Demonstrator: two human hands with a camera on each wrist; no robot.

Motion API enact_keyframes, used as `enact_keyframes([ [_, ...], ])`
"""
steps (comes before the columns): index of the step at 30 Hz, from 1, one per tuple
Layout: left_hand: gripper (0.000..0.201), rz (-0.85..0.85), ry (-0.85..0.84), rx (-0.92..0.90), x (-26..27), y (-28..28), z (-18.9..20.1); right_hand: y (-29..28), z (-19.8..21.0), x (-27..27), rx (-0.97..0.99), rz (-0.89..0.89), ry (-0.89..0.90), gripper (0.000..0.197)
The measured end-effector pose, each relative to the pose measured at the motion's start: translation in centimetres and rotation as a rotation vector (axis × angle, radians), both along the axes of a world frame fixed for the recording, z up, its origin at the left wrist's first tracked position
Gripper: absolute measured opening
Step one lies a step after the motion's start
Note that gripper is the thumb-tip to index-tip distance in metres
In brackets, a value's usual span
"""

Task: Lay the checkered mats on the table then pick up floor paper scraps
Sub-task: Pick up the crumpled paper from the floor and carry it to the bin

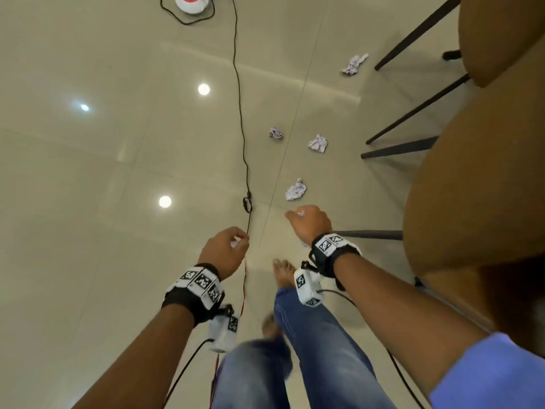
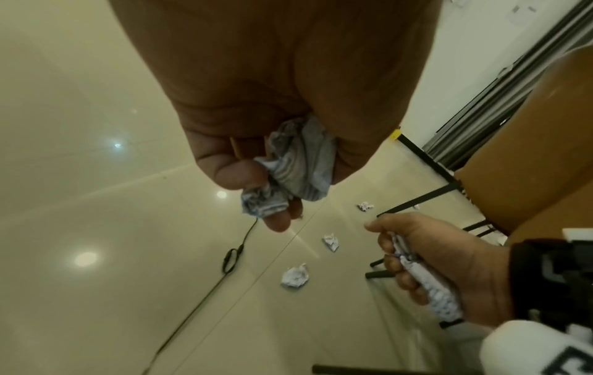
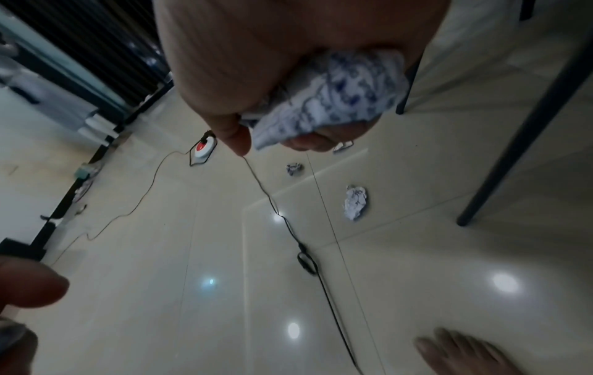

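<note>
My left hand (image 1: 225, 250) hangs above the floor and grips a crumpled paper scrap (image 2: 296, 168) in its curled fingers. My right hand (image 1: 309, 221) is a little ahead and to the right, fist closed round another crumpled printed scrap (image 3: 333, 101). Several more crumpled scraps lie on the tiles ahead: the nearest scrap (image 1: 295, 189) just beyond my right hand, two scraps (image 1: 318, 143) (image 1: 276, 133) farther on, and one scrap (image 1: 355, 64) by the chair legs. No checkered mats are in view.
A black cable (image 1: 240, 113) runs along the floor to a white and red device (image 1: 191, 2) at the far end. Brown chairs (image 1: 472, 172) with black legs (image 1: 413, 113) stand on the right. My bare feet (image 1: 283, 274) are on the glossy beige tiles.
</note>
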State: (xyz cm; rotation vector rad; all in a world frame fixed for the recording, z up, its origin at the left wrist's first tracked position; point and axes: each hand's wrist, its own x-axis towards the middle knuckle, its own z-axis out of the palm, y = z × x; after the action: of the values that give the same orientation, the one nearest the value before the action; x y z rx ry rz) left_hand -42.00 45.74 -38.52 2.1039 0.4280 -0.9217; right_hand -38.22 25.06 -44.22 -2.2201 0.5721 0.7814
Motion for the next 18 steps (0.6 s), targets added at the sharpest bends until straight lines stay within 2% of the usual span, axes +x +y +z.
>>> enact_keyframes([
  [3, 0.018, 0.014, -0.029, -0.069, 5.6, -1.5, 0.0, -0.3, -0.7, 4.6, 0.0, -0.071, 0.037, 0.037],
  [6, 0.027, -0.019, -0.034, -0.127, 10.6, -2.6, -0.6, -1.4, -2.2, 7.4, -0.021, -0.16, 0.077, 0.038],
  [9, 0.018, -0.084, -0.003, -0.153, 15.1, -3.1, -2.2, -2.8, -3.8, 9.4, -0.053, -0.211, 0.145, 0.043],
  [13, 0.016, -0.213, 0.08, -0.138, 21.1, -2.1, -6.5, -4.5, -7.3, 12.0, -0.107, -0.26, 0.235, 0.024],
  [15, 0.022, -0.302, 0.094, -0.106, 23.8, -1.1, -9.3, -4.8, -10.0, 13.1, -0.14, -0.275, 0.269, 0.033],
  [18, 0.02, -0.399, 0.09, -0.04, 27.5, -0.8, -13.9, -4.8, -14.7, 14.6, -0.151, -0.29, 0.285, 0.043],
])
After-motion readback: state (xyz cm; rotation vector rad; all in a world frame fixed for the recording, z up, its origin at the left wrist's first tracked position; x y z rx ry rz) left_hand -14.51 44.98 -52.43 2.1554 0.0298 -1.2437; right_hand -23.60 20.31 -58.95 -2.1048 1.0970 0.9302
